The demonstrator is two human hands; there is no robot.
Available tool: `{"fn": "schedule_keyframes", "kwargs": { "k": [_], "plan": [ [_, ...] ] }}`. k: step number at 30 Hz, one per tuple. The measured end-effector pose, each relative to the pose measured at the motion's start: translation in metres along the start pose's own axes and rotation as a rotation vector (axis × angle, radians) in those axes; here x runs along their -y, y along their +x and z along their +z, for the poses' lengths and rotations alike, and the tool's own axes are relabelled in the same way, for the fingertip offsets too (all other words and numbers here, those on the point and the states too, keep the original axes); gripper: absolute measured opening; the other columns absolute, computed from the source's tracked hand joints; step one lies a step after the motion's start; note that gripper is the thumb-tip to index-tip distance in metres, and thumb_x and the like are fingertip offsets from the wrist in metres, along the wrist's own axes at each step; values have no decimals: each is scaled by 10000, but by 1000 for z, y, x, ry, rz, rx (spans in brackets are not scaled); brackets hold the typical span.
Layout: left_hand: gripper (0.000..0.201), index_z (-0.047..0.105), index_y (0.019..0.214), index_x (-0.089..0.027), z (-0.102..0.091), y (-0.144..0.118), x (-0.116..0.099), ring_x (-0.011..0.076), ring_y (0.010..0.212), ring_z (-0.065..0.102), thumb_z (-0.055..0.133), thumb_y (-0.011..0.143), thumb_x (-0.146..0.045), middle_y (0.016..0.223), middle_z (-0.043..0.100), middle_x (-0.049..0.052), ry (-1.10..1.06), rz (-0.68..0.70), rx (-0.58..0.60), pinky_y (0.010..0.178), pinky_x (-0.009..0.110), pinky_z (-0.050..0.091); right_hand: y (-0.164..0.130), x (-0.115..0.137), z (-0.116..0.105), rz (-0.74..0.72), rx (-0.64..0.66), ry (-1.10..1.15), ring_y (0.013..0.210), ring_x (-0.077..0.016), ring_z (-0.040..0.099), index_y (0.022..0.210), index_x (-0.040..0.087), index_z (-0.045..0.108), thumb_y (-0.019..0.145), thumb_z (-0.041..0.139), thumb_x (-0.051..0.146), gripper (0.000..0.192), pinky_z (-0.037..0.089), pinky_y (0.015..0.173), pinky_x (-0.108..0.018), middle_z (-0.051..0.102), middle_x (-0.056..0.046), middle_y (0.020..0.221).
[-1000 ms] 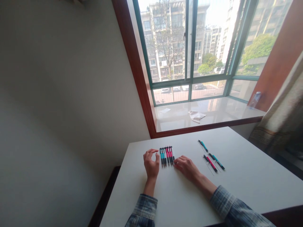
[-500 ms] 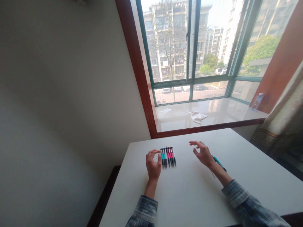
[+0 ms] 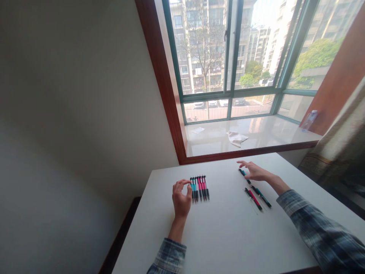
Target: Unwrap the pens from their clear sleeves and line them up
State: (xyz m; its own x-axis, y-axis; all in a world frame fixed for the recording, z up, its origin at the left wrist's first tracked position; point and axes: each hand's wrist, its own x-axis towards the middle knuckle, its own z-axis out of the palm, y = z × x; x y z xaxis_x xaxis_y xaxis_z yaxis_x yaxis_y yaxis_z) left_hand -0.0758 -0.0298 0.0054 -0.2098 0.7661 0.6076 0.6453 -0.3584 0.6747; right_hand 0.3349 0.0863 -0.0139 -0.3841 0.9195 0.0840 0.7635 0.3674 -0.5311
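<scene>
A row of several mechanical pencils or pens [image 3: 200, 188], teal, clear and pink with black grips, lies side by side on the white table. My left hand [image 3: 181, 197] rests at the row's left end, fingers curved and thumb apart from them, fingertips close to the leftmost teal one. Over on the right, my right hand [image 3: 255, 172] hovers with thumb and fingers apart around a teal pen [image 3: 244, 176]. Nearer to me lie another teal pen [image 3: 261, 196] and a pink pen [image 3: 253, 199]. Beside the pink one is a thin pale shape I cannot make out.
The white table [image 3: 222, 228] stands against the windowsill [image 3: 211, 142], between a grey wall [image 3: 85, 114] and a curtain [image 3: 339, 133]. On the sill are a crumpled white cloth [image 3: 237, 139], a flat white piece [image 3: 198, 130] and a clear bottle [image 3: 309, 121].
My right hand has moved right and away from me, to the far teal pen, uncovering the pink and teal pens. My left hand stays by the row. The view has shifted slightly.
</scene>
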Motion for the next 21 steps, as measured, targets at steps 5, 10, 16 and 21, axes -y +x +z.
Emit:
{"fn": "schedule_keyframes", "kwargs": {
  "k": [5,10,16,21],
  "plan": [
    [181,738,925,-238,-2,-1,-3,271,1069,633,560,911,-262,1033,721,79,3,-11,-5,881,412,523,-1,3,0,-5,12,-11,1092,-275,622,1476,254,513,670,647,139,825,505,921,-374,710,-85,1223],
    [184,739,927,-236,-3,-2,-3,267,1062,634,556,907,-244,1026,722,75,-4,-23,-19,845,394,521,0,7,-2,-11,27,19,1030,-278,651,1421,232,577,671,653,149,758,512,923,-390,725,-86,1189],
    [179,734,930,-241,-5,1,-2,263,1063,630,558,905,-230,1032,724,69,0,-7,-23,871,405,518,-1,17,-16,-44,-110,-36,1000,-271,672,1334,243,643,699,676,165,641,530,910,-390,749,-62,1088],
    [170,736,973,-233,-2,-3,-14,243,979,663,588,926,-303,1026,741,63,-121,-62,112,802,370,523,-22,94,-9,-230,-304,-20,1143,-297,624,1423,255,552,798,673,196,640,509,1017,-478,688,-89,1197]
  ]
}}
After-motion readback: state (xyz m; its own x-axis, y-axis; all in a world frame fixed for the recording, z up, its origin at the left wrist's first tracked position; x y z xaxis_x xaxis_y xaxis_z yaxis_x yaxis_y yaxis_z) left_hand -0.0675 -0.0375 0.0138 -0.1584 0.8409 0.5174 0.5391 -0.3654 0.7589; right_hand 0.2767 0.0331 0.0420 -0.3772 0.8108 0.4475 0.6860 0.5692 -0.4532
